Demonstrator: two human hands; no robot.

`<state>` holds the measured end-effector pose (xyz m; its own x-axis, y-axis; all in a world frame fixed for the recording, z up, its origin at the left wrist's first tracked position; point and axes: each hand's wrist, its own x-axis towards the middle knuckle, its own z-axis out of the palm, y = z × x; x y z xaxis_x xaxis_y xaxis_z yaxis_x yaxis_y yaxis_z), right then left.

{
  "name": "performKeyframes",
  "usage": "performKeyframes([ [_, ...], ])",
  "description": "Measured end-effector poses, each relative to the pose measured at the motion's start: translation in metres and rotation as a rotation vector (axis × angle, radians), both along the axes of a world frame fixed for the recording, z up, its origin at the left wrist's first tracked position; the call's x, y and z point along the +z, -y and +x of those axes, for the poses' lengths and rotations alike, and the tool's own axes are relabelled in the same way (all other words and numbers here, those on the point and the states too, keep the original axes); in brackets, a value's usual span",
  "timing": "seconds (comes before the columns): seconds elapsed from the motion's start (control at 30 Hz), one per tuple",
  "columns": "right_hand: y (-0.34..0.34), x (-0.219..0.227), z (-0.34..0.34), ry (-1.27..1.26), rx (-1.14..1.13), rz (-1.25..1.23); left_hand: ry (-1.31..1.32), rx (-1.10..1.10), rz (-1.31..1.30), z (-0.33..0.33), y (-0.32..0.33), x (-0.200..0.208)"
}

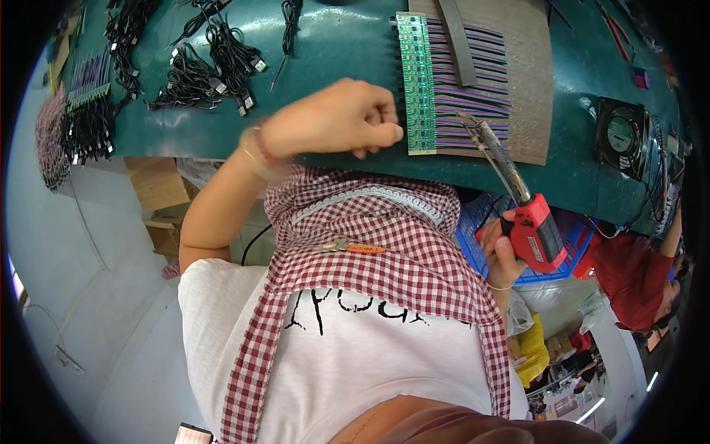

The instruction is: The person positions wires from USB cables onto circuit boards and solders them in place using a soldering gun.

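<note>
In my right hand (500,255) is a soldering gun (538,231) with a red and black handle. Its metal tip slants up and left over the thin multicoloured wires (473,102). These wires run rightward from a long green circuit board panel (418,81) that lies on a brown sheet (529,118). A flat grey bar (457,44) rests across the wires. My left hand (333,120) is closed just left of the panel's near end, thumb toward its edge. Its fingers are curled, and anything inside them is hidden.
Black cables with plugs (214,70) lie at the far left of the green table (333,44). Bundled wires (87,122) hang over its left edge. A fan (621,137) stands at right, below pliers (617,35). A blue basket (467,226) and another person (629,277) are beyond my right arm.
</note>
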<state>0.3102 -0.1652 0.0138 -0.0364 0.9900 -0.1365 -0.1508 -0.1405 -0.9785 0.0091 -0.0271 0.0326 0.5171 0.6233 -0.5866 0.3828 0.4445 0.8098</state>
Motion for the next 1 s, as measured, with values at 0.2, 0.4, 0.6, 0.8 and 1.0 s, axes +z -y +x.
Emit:
performKeyframes([
  [0.2, -0.003, -0.002, 0.001, -0.102, -0.060, -0.002, -0.939, 0.181, 0.969, -0.037, -0.106, 0.007],
  [0.4, -0.005, 0.001, 0.002, -0.067, -0.051, 0.085, -1.214, 0.053, 1.363, -0.061, -0.156, -0.030],
  [0.6, -0.015, 0.008, 0.000, -0.051, -0.104, 0.108, -1.123, 0.192, 1.446, -0.053, -0.158, -0.022],
  [0.8, -0.036, 0.009, -0.011, -0.153, 0.020, 0.201, -0.467, 0.497, 1.365, -0.049, -0.113, 0.007],
  [1.0, -0.049, 0.020, -0.052, -0.300, -0.035, 0.073, -0.049, 0.257, 0.991, 0.011, 0.004, 0.017],
])
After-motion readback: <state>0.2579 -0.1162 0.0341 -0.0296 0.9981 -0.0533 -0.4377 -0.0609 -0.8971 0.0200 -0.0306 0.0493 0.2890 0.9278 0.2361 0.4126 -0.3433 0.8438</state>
